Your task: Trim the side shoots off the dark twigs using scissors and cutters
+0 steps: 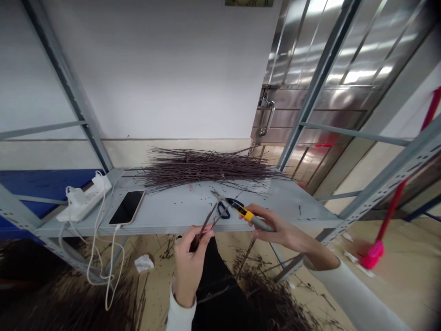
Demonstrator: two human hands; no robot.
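My left hand (191, 257) is closed around a thin brown twig (206, 223) that points up and to the right. My right hand (275, 227) grips a utility knife (246, 214) with a yellow and grey handle, its blade end close to the twig's tip. Both hands are held in front of the near edge of a grey metal shelf (179, 209). Blue-handled scissors (223, 207) lie on the shelf just behind the knife. A long pile of brown twigs (206, 168) lies across the back of the shelf.
A black phone (127, 207) lies on the shelf's left, wired to a white power strip (84, 200) with chargers. Shelf uprights (74, 92) rise at both sides. Cut twigs (272, 299) litter the floor. A steel door (310, 92) and a red pole base (374, 253) stand right.
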